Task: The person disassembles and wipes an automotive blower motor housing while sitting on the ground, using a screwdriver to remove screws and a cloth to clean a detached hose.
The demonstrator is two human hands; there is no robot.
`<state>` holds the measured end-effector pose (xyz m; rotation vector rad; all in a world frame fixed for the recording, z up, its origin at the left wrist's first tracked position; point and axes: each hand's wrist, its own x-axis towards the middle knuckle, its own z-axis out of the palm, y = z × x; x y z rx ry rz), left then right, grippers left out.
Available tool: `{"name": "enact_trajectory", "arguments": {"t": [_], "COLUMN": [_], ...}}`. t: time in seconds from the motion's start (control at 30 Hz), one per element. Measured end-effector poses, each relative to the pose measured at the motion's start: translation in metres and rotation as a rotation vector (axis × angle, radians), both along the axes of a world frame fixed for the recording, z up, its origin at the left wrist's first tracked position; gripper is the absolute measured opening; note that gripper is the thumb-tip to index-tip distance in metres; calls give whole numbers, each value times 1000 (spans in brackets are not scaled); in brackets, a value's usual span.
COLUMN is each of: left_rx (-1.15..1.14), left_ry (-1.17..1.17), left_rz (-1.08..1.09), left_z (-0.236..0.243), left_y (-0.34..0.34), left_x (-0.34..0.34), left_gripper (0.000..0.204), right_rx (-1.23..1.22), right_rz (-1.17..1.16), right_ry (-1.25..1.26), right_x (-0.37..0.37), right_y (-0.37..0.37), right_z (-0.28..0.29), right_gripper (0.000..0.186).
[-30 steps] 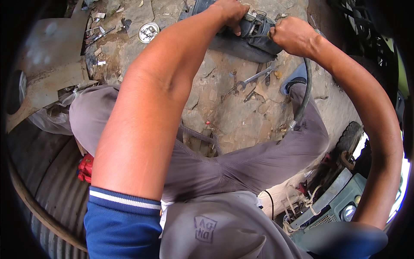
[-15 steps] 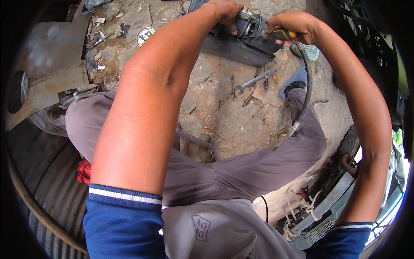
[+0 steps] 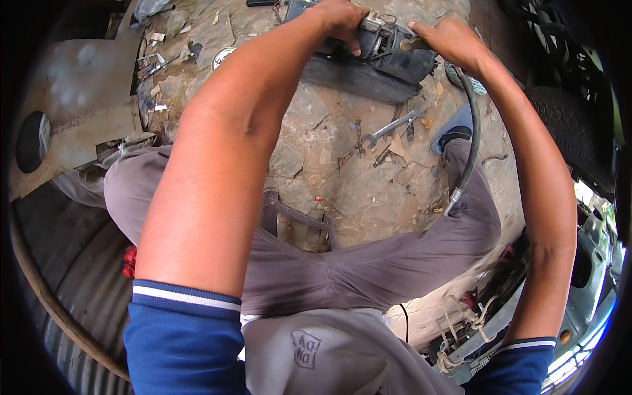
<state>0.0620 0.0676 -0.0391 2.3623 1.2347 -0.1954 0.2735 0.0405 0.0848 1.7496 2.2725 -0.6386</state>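
At the top, a black motor-like unit [image 3: 405, 62] with an exposed metal section lies on a long dark base [image 3: 349, 79]. My left hand [image 3: 342, 25] grips its left part, thumb on the near side and fingers over the top. On the right end, my right hand [image 3: 454, 43] is closed around a screwdriver [image 3: 413, 45]; only a little yellow and dark of it shows, the rest hidden by the hand. A dark hose [image 3: 471, 138] with a metal end hangs down below my right hand.
A combination wrench [image 3: 392, 126] and several small tools lie on the stony ground between my legs. A rusty metal sheet [image 3: 79, 85] stands left, above corrugated metal [image 3: 79, 289]. A tyre [image 3: 559, 122] is at the right. My sandalled foot [image 3: 453, 128] is near the hose.
My right hand has turned around the screwdriver handle, which now shows much less. My left hand keeps its place on the unit. The view has shifted slightly.
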Motion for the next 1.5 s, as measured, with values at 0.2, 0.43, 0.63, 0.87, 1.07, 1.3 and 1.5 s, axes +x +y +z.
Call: {"name": "enact_trajectory", "arguments": {"t": [0.2,0.43,0.63,0.87,1.07,1.3,1.5], "left_rx": [17,39,113,65,68,20,33], "left_ry": [-2,11,-9,-16,-53,-64,-71], "left_rz": [4,-25,-8,-20,-5,-8,1], "left_z": [3,4,-7,-9,-12,-7,-13], "left_y": [-2,-12,-15,-13,-12,-8,-5], "left_x": [4,3,0,-1,-3,1,-4], "left_gripper": [79,80,79,79,76,77,80], "right_rx": [-80,47,107,-605,-554,-268,-97], "right_rz": [77,465,467,-494,-417,56,733], "right_ry": [-40,69,148,80,-122,-16,-280], "right_x": [10,15,17,-13,-27,0,-18], "right_y": [9,1,-7,-3,7,9,2], "right_z": [-8,-2,-11,20,19,-6,31], "right_gripper": [61,44,45,49,31,40,25]}}
